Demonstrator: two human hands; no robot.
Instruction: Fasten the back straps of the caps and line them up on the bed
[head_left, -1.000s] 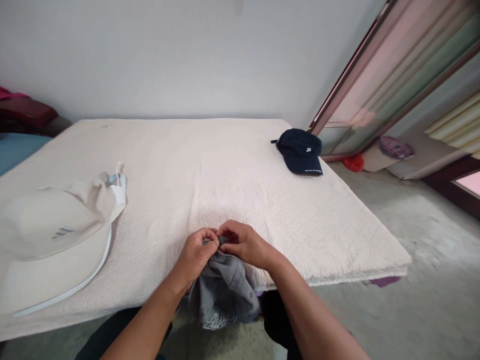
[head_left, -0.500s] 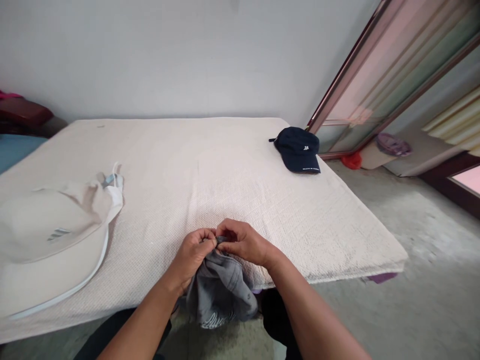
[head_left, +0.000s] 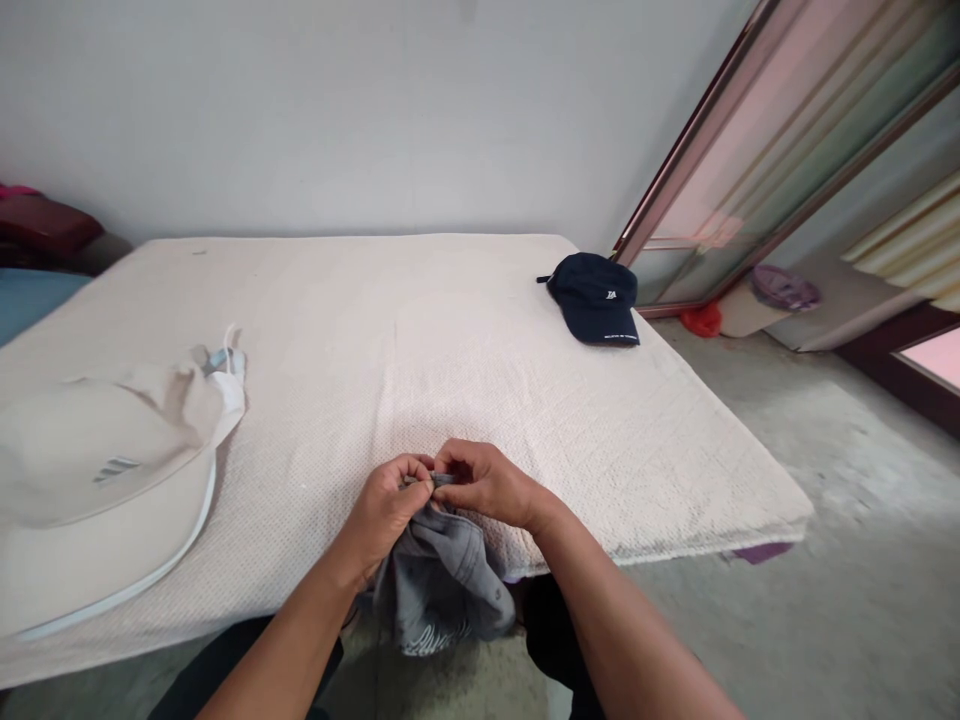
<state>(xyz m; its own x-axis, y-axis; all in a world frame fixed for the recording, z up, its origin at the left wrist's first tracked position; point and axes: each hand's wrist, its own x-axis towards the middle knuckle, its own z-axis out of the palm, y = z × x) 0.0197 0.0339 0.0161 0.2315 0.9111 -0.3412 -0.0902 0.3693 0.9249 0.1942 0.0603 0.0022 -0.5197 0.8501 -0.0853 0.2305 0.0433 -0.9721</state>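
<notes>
Slip at the bed edge: the grey cap point(head_left: 446, 565) hangs from a small pinched part, so if both pinches loosen, its own weight could carry it over the edge of the cream bedcover point(head_left: 322, 340) to the concrete floor point(head_left: 825, 600).
Blind fingerwork: the fingers cover most of the pinched spot, which could let a fold of cloth get caught between them.
Twisted cloth: uneven pulling by the two hands could skew or crease the soft crown.
Left hand's pinch: the left hand point(head_left: 390, 505) holds the cap's gathered upper end narrowly between thumb and curled fingers.
Right hand's pinch: the right hand point(head_left: 487, 485) grips the same end from the other side, fingertips nearly meeting the left's.
Grey cap's place: below both hands, at the near edge of the bedcover, between the forearms.
Grey cap's look: limp, washed-looking fabric, wrinkled, with pale embroidered lettering point(head_left: 435, 638) at the bottom; the words are unreadable and no brim can be made out.
Other headwear: a navy baseball cap point(head_left: 592, 300) lies near the far right corner; a cream cap point(head_left: 112, 460) rests at left.
</notes>
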